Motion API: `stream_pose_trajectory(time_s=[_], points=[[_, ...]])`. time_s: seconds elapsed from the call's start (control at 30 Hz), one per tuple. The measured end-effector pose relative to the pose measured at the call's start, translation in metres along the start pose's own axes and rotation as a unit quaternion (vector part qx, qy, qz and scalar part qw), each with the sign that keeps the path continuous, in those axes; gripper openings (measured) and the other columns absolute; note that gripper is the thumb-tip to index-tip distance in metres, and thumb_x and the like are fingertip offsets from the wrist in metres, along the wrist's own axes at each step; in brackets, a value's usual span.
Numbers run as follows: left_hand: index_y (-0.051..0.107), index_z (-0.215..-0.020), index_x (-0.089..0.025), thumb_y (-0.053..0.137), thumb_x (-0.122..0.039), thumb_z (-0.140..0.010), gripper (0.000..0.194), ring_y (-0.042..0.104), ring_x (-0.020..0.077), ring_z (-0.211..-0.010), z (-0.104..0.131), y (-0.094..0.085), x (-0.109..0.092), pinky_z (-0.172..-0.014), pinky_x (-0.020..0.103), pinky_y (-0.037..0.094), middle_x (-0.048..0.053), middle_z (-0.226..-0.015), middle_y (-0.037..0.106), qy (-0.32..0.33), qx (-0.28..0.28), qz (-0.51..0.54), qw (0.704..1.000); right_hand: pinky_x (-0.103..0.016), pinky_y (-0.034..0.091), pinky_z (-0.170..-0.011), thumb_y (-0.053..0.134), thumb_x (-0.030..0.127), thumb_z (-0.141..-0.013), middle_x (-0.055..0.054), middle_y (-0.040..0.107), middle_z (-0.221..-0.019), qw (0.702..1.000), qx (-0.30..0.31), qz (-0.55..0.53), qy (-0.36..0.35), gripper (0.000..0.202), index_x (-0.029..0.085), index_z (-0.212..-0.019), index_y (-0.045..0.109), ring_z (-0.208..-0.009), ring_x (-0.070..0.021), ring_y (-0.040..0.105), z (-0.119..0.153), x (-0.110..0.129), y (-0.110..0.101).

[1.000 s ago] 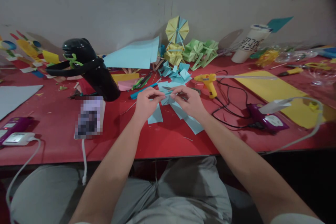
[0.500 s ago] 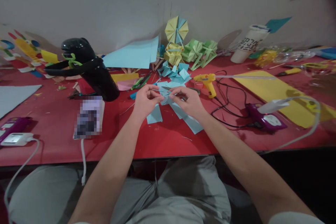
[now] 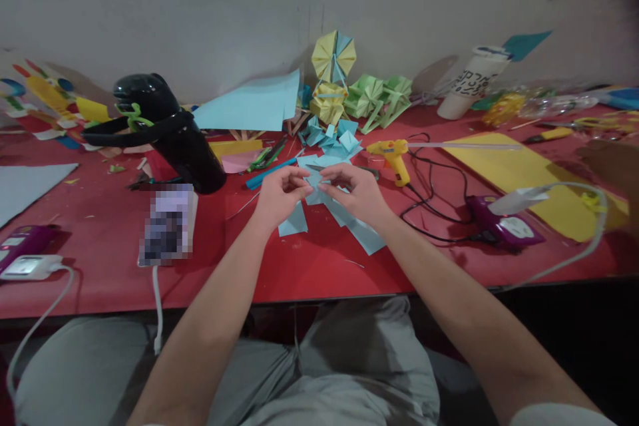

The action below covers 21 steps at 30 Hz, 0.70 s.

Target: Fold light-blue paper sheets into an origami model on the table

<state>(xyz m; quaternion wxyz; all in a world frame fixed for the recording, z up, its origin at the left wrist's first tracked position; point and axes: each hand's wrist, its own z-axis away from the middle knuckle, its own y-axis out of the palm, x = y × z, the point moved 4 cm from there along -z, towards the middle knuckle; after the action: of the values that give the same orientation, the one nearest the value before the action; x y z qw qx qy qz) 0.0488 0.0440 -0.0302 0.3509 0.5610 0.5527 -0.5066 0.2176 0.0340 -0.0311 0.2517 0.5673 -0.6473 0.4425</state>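
Note:
My left hand (image 3: pixel 283 194) and my right hand (image 3: pixel 351 193) face each other over light blue paper pieces (image 3: pixel 293 221) on the red table (image 3: pixel 309 273). The fingers of each are pinched together, fingertips close to the small blue paper (image 3: pixel 314 192) between them. What they grip is too small to make out. Just behind the fingertips lie scissors, partly hidden. A blue stick (image 3: pixel 264 176) rests beyond my left hand. The yellow glue gun (image 3: pixel 394 158) lies to the right of my right hand.
Folded yellow and green paper shapes (image 3: pixel 333 56) stand at the back. A black bottle (image 3: pixel 187 153) and a phone (image 3: pixel 167 225) are on the left. A purple power socket (image 3: pixel 504 221), cables and yellow sheets (image 3: pixel 509 173) lie on the right.
My hands have shifted slightly, and more of the blue stick shows behind my left hand. A dark blurred shape, perhaps another person's hand, has appeared at the right edge.

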Motion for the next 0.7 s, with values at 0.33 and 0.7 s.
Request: stream_pose_trajectory(time_s=[0.33,0.7], points=[[0.07,-0.082,-0.017,0.072,-0.023,-0.068,0.015,0.061,0.0135,-0.064,-0.0009,0.0001,0.0016,-0.063,0.029,0.051,0.002,-0.069,0.066,0.014,-0.006,-0.009,1.0,-0.03,0.051,-0.066,0.072,0.044,-0.075,-0.002,0.066,-0.079,0.999,-0.011,-0.03,0.017,0.031,0.02,-0.092,0.062,-0.072,-0.0143,0.061,-0.001,-0.0016,0.0007],[0.072,-0.09,-0.018,0.067,-0.024,-0.07,0.021,0.056,0.013,-0.062,-0.0025,-0.001,0.0035,-0.057,0.026,0.045,0.001,-0.071,0.062,-0.033,-0.005,0.013,0.999,-0.025,0.042,-0.055,0.06,0.041,-0.085,0.001,0.057,-0.066,0.998,0.061,0.022,0.002,0.024,0.018,-0.088,0.064,-0.059,-0.0105,0.049,-0.0026,-0.0094,0.0044]])
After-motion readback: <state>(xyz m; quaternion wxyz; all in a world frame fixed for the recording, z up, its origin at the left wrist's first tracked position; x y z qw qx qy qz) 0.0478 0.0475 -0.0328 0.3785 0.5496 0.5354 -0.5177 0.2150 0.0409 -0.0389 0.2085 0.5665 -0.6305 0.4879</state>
